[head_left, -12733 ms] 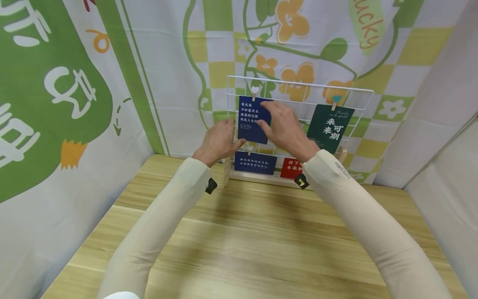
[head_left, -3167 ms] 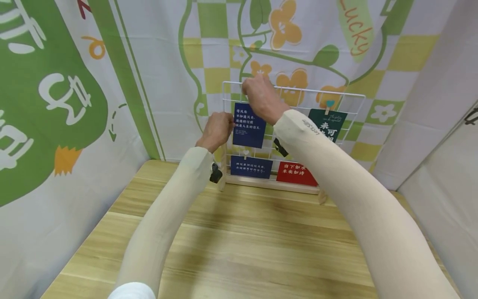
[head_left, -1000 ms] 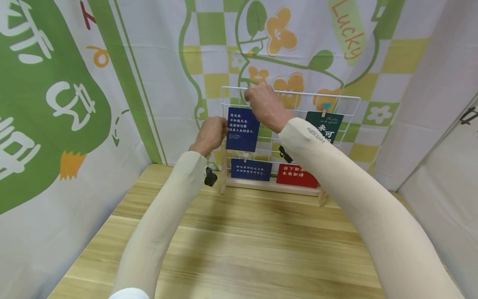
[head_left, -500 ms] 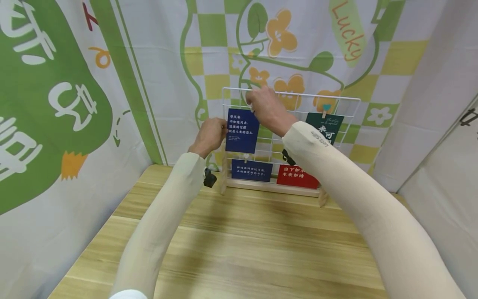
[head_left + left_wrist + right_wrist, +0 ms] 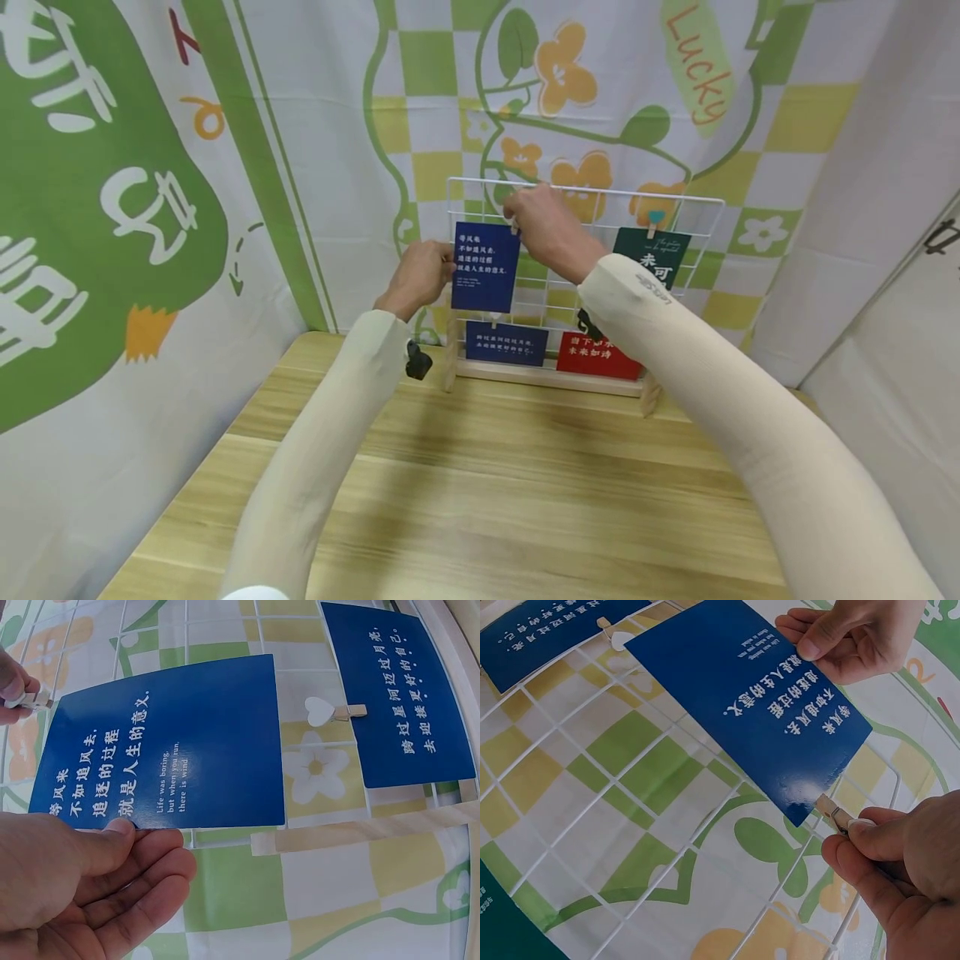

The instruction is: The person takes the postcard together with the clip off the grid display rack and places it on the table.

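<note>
A tall blue card (image 5: 483, 287) printed with white writing is held up in front of the white wire grid rack (image 5: 622, 192). My left hand (image 5: 420, 275) pinches the card's left edge between thumb and fingers, the other fingers loosely bent. At the card's top edge, my right hand (image 5: 550, 229) pinches a small wooden clothespin (image 5: 832, 812), its tip right at the card's border. Part of the clothespin is hidden by the right fingers. In the left wrist view, the upright card (image 5: 217, 742) is tilted and overlaps the grid wires.
A smaller blue card (image 5: 506, 343) hangs lower left under a white heart clothespin (image 5: 320, 712). Beside it is a red card (image 5: 596, 362); a green card (image 5: 652, 243) hangs at upper right. The rack's wooden base (image 5: 547, 377) stands on the wooden table (image 5: 487, 500), before a patterned cloth.
Earlier a white heart clothespin held the tall blue card to the grid, both hands nearby. Since then both hands have taken hold, and card and clothespin have come slightly lower.
</note>
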The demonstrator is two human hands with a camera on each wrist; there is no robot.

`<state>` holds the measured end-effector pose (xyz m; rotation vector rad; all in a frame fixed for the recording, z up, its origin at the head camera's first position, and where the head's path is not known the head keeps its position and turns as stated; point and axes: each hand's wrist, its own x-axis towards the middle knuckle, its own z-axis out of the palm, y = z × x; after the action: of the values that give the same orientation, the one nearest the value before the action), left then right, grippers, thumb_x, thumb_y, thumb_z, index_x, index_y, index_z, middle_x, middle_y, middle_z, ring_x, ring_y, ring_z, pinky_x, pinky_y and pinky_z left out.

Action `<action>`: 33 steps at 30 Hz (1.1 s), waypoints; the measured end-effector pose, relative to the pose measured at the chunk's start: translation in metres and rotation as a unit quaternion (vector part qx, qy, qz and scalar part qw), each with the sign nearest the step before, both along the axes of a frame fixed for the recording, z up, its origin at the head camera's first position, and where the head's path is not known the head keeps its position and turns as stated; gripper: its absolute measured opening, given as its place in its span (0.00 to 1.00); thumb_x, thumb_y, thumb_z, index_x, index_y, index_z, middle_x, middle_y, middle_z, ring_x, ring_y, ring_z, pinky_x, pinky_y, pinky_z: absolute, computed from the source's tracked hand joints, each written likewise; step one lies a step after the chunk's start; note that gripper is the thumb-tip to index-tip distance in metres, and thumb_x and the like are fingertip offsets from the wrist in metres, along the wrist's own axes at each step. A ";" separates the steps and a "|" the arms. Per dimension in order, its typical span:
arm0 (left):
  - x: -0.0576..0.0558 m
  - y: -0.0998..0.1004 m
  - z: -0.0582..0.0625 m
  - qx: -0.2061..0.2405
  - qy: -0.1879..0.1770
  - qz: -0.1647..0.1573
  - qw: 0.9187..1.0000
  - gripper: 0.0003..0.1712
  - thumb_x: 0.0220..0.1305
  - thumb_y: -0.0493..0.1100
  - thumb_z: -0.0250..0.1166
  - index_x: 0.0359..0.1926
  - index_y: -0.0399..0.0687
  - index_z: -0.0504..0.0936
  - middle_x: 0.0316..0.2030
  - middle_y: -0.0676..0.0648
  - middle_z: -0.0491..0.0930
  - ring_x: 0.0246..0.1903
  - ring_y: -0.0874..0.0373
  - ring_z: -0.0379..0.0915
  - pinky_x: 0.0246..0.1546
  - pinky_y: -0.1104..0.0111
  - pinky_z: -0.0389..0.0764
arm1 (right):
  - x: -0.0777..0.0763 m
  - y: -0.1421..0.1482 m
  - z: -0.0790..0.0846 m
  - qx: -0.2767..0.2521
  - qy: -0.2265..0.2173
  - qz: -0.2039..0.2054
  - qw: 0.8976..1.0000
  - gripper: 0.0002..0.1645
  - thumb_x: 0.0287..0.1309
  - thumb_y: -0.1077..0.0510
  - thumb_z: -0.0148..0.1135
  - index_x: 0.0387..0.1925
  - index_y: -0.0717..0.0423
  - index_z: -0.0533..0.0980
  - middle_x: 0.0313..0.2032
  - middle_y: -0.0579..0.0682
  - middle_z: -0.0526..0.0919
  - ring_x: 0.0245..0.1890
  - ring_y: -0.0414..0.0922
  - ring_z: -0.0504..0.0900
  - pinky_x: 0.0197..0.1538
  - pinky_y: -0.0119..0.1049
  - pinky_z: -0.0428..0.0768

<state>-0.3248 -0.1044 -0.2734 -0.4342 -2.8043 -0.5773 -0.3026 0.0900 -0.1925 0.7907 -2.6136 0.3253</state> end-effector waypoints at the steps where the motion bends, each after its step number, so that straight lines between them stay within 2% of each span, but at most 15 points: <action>1: 0.000 -0.001 0.000 -0.001 0.003 0.000 1.000 0.12 0.66 0.40 0.54 0.27 0.42 0.79 0.27 0.46 0.82 0.28 0.54 0.76 0.27 0.67 0.72 | 0.000 0.000 0.000 0.001 -0.002 -0.001 1.000 0.25 0.52 0.79 0.43 0.46 0.62 0.79 0.47 0.60 0.81 0.44 0.52 0.82 0.46 0.39 0.81; 7: 0.002 -0.003 0.000 0.000 0.003 -0.001 1.000 0.11 0.66 0.39 0.54 0.29 0.41 0.80 0.26 0.46 0.81 0.27 0.54 0.76 0.27 0.67 0.73 | 0.002 0.002 -0.002 0.001 -0.004 -0.009 1.000 0.27 0.52 0.80 0.41 0.46 0.62 0.79 0.48 0.60 0.81 0.47 0.52 0.82 0.47 0.40 0.80; 12: 0.005 -0.004 0.000 0.005 -0.012 0.003 1.000 0.11 0.66 0.39 0.54 0.31 0.43 0.80 0.30 0.45 0.82 0.29 0.55 0.77 0.26 0.67 0.73 | 0.002 0.004 -0.003 -0.002 0.001 -0.004 1.000 0.22 0.52 0.78 0.47 0.45 0.63 0.79 0.46 0.60 0.82 0.45 0.52 0.82 0.47 0.39 0.81; 18: 0.006 -0.006 -0.001 0.003 -0.011 0.002 1.000 0.10 0.67 0.40 0.53 0.32 0.44 0.80 0.30 0.46 0.82 0.30 0.55 0.77 0.27 0.67 0.75 | 0.004 0.009 -0.005 -0.009 0.005 0.000 1.000 0.23 0.51 0.79 0.46 0.43 0.62 0.80 0.45 0.59 0.82 0.47 0.52 0.82 0.49 0.39 0.80; 24: 0.006 -0.010 -0.004 0.000 0.010 -0.008 1.000 0.12 0.66 0.39 0.53 0.27 0.43 0.78 0.28 0.46 0.81 0.28 0.54 0.78 0.27 0.67 0.73 | 0.005 0.016 -0.007 -0.012 0.012 -0.001 1.000 0.21 0.53 0.77 0.49 0.42 0.60 0.81 0.44 0.58 0.83 0.46 0.52 0.82 0.50 0.41 0.79; 33: 0.010 -0.013 -0.006 -0.003 -0.001 -0.008 1.000 0.13 0.66 0.38 0.53 0.26 0.40 0.79 0.26 0.45 0.81 0.26 0.54 0.76 0.24 0.68 0.70 | 0.008 0.024 -0.014 -0.017 0.008 0.007 1.000 0.22 0.54 0.78 0.47 0.43 0.61 0.80 0.44 0.59 0.83 0.44 0.53 0.82 0.49 0.41 0.80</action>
<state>-0.3146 -0.1178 -0.2794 -0.4581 -2.8081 -0.5718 -0.2942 0.1142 -0.2067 0.7963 -2.5826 0.3647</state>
